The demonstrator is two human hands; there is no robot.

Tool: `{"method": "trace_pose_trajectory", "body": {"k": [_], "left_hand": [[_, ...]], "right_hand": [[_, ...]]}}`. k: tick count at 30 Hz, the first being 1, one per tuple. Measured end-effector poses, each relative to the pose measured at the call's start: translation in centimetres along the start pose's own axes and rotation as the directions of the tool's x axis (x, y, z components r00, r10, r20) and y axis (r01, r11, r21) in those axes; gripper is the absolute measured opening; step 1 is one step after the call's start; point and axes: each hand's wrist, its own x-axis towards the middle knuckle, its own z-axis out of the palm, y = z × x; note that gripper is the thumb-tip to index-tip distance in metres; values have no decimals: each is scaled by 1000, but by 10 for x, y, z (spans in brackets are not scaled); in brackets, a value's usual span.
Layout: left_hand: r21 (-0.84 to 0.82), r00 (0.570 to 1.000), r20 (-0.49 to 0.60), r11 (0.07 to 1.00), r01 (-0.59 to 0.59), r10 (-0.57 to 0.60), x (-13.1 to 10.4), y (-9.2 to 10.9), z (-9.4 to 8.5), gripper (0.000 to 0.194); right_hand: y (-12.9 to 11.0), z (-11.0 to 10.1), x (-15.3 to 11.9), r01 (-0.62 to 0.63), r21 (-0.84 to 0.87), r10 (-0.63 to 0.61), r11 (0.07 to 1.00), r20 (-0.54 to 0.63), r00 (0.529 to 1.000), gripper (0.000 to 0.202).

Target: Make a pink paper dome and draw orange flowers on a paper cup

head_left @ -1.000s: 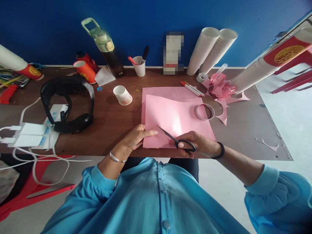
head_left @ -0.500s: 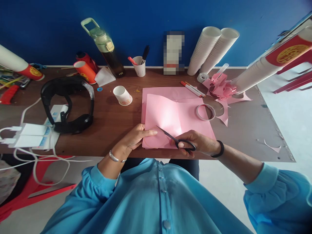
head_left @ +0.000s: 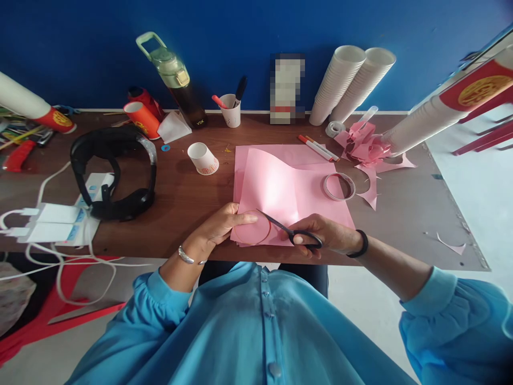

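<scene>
My left hand point(head_left: 226, 222) pinches the lower left edge of a pink paper sheet point(head_left: 267, 182), thumb on top and fingers beneath. A circle is drawn on the sheet just right of that thumb. In my right hand point(head_left: 320, 235) is a pair of black-handled scissors point(head_left: 276, 222), their blades pointing up and left across the paper beside the circle. The sheet bulges upward behind the blades. Whether the blades are parted is too small to make out. More pink paper point(head_left: 280, 152) lies underneath. A roll of tape point(head_left: 339, 187) rests on the right part of the paper.
Markers point(head_left: 316, 148) and crumpled pink scraps point(head_left: 364, 141) lie to the right. A paper cup point(head_left: 203, 159) stands left of the paper, a pen cup point(head_left: 231, 112) behind it. Stacked cups point(head_left: 336, 85) and a bottle point(head_left: 176, 80) line the wall. A black headset point(head_left: 140, 203) and power strip point(head_left: 90, 222) sit left.
The held sheet has turned slightly and its back corner has risen; the drawn circle shows more plainly. Both hands keep their holds, and the view has shifted slightly.
</scene>
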Motion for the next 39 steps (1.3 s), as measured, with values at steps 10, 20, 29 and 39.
{"method": "trace_pose_trajectory", "body": {"k": [10,20,29,39], "left_hand": [[-16,1000,4,1000,7,-7,5,1,-3,37],[-18,1000,5,1000,22,-22,5,2,-4,33],[13,994,-109,1000,-27,29,2,-6,-10,34],[-33,982,-175,996,-78,71,2,-8,-9,32]], "right_hand": [[-1,-3,1,-30,22,30,999,5,1000,52],[7,-7,4,-40,68,39,997,11,999,54],[9,-9,6,-34,107,34,994,2,999,56],[2,-11,15,0,25,1,1000,-11,1000,54]]}}
